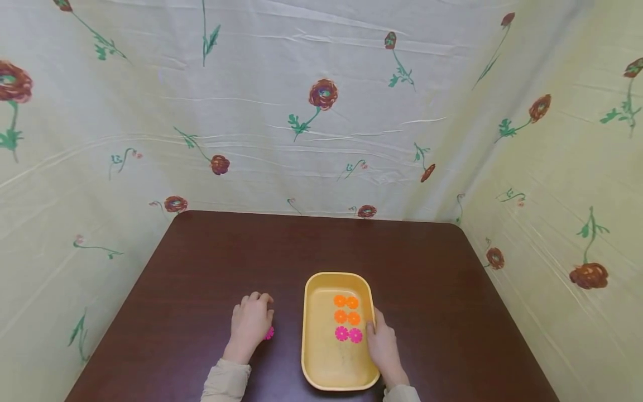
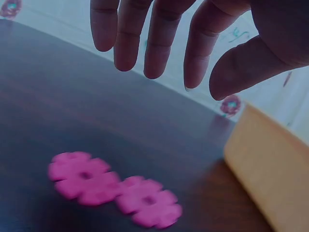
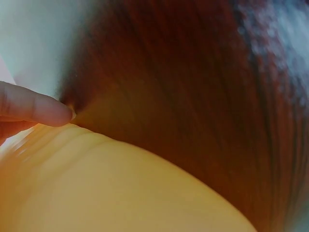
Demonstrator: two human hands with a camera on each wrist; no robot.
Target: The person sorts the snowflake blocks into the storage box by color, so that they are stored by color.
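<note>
A yellow tray point(image 1: 312, 357) sits near the table's front edge. Inside it lie several orange flower discs point(image 1: 346, 310) and two pink flower discs point(image 1: 349, 334). My right hand point(image 1: 383, 346) holds the tray's right rim, thumb on the rim and fingers along the outer wall. A fingertip point(image 3: 43, 110) meets the blurred rim point(image 3: 120, 193) in the right wrist view. My left hand point(image 1: 251, 324) hovers left of the tray, fingers point(image 2: 159, 43) loosely curled and holding nothing. It hangs just above two joined pink flower discs point(image 2: 113, 188) on the table, which mostly hide under it in the head view point(image 1: 269, 333).
The dark brown table point(image 1: 211, 262) stretches away behind the tray. Pale floral cloth point(image 1: 321, 111) walls it in at the back and on both sides. The tray's outer wall point(image 2: 270, 169) stands close to the right of the pink discs.
</note>
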